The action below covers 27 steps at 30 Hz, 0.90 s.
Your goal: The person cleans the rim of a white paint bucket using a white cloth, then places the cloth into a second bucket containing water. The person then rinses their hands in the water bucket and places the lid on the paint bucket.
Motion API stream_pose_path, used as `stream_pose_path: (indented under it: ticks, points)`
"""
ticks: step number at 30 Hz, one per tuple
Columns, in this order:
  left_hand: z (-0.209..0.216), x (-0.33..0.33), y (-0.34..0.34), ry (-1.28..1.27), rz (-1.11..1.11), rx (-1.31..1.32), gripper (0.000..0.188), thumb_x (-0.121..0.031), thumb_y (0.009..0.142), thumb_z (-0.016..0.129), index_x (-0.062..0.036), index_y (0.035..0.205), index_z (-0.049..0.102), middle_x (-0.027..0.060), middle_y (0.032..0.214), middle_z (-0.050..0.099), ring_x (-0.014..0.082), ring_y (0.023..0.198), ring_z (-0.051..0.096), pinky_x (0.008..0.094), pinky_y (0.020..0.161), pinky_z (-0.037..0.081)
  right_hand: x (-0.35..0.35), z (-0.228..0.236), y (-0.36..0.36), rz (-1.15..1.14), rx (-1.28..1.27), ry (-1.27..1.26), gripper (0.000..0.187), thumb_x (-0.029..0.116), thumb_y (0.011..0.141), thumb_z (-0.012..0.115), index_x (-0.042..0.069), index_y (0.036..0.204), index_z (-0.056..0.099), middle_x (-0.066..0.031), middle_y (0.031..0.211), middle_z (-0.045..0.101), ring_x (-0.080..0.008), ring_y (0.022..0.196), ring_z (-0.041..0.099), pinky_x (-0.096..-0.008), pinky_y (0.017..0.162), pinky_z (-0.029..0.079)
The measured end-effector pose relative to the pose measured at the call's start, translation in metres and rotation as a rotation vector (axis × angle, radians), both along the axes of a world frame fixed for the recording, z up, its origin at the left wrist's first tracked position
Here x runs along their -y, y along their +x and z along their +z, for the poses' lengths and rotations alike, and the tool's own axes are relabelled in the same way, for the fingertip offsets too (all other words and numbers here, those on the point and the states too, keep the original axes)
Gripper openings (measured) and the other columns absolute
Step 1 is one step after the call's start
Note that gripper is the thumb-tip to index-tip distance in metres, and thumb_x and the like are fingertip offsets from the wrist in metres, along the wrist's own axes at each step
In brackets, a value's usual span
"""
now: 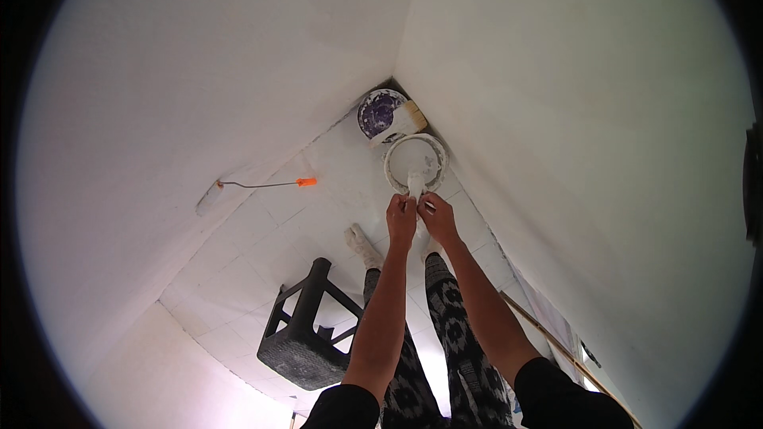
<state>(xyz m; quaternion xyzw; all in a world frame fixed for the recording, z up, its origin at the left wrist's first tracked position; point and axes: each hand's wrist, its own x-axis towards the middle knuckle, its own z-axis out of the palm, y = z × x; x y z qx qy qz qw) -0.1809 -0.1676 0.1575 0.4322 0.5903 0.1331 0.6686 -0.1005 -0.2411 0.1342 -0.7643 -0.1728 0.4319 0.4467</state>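
In front of me my left hand (pixel 400 218) and my right hand (pixel 437 216) are close together, fingers closed in a pinch. Between them is a small, narrow white thing (pixel 416 183), perhaps cloth or a glove; its kind is not clear. It overlaps the near rim of a round white bucket (pixel 388 165), which stands on the floor just beyond my hands. What the bucket holds looks pale. Behind it, in the corner, sits a second bucket with a paint-smeared purple lid (pixel 377 110). A wide brush (pixel 413 117) with tan bristles lies across that lid.
A paint roller (pixel 262 185) with an orange handle leans at the foot of the left wall (pixel 151 111). A dark plastic stool (pixel 306 353) lies tipped beside my left leg. The right wall (pixel 572 111) rises close by, with a long thin pole (pixel 556 343) along its base.
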Motion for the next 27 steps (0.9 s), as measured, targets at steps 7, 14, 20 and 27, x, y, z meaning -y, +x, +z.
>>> stream_pose_path:
  ticks: [7, 14, 20, 27]
  points:
    - [-0.005, 0.002, 0.001, 0.033, 0.017, 0.008, 0.015, -0.016, 0.089, 0.058, -0.0017, 0.087, 0.055, -0.0001, 0.072, 0.05, 0.0084, 0.066, 0.044, 0.0275, 0.06, 0.039, 0.001, -0.001, 0.001, 0.003, 0.013, 0.028, 0.015, 0.007, 0.089, 0.06, -0.005, 0.1, 0.058, -0.0113, 0.1, 0.064, -0.0164, 0.098, 0.062, -0.0318, 0.089, 0.052]
    - [-0.018, 0.005, -0.001, 0.068, -0.032, 0.014, 0.015, -0.015, 0.09, 0.058, -0.0015, 0.087, 0.055, 0.0003, 0.071, 0.05, 0.008, 0.066, 0.045, 0.0271, 0.059, 0.039, 0.004, -0.001, 0.003, 0.007, 0.014, 0.019, 0.016, 0.007, 0.089, 0.059, -0.004, 0.1, 0.059, -0.0109, 0.097, 0.065, -0.0146, 0.092, 0.062, -0.0289, 0.083, 0.052]
    - [-0.025, 0.003, -0.003, 0.145, -0.094, 0.022, 0.015, -0.015, 0.089, 0.058, -0.0008, 0.088, 0.056, 0.0014, 0.072, 0.052, 0.0084, 0.066, 0.046, 0.0272, 0.06, 0.04, 0.0, 0.006, 0.005, -0.001, 0.033, 0.005, 0.017, 0.008, 0.088, 0.06, -0.003, 0.1, 0.06, -0.0112, 0.093, 0.066, -0.0131, 0.087, 0.062, -0.0273, 0.076, 0.05]
    - [-0.008, 0.003, 0.0, 0.148, -0.173, -0.057, 0.017, -0.019, 0.09, 0.06, -0.0022, 0.094, 0.059, 0.002, 0.075, 0.055, 0.01, 0.068, 0.049, 0.0279, 0.063, 0.043, 0.014, -0.005, 0.01, -0.004, 0.031, -0.002, 0.018, 0.009, 0.084, 0.063, -0.002, 0.097, 0.062, -0.011, 0.094, 0.066, -0.0187, 0.093, 0.065, -0.0295, 0.08, 0.051]
